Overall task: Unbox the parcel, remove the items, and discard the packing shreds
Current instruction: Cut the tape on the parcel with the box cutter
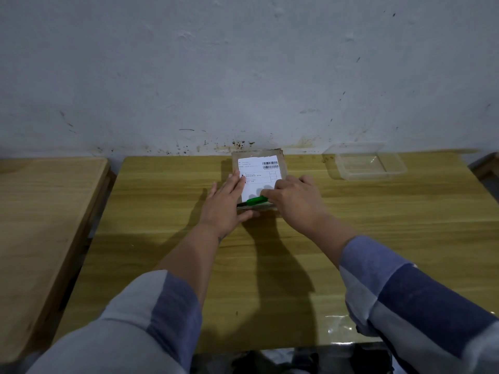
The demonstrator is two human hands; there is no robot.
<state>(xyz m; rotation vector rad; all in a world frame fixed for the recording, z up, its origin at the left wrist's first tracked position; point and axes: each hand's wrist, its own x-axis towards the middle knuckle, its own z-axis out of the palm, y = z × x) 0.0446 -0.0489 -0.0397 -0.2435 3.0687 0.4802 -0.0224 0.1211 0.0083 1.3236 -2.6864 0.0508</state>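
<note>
A big wooden tabletop (351,238) fills the middle of the frame, below a gray wall (243,63). Both arms reach up from the bottom corners, in blue and gray sleeves. A brown parcel (280,160) with a white label (256,174) lies at the far middle edge. The left hand (225,203) lies flat on its left side, fingers straight and close together. The right hand (295,198) curls its fingers around a green cutter (255,200) at the parcel's near edge. A clear plastic tub (367,164) sits at the upper right.

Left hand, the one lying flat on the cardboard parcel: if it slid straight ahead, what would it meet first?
The left hand points up along the brown cardboard parcel; beyond its far edge, probably the stained white wall.
</note>
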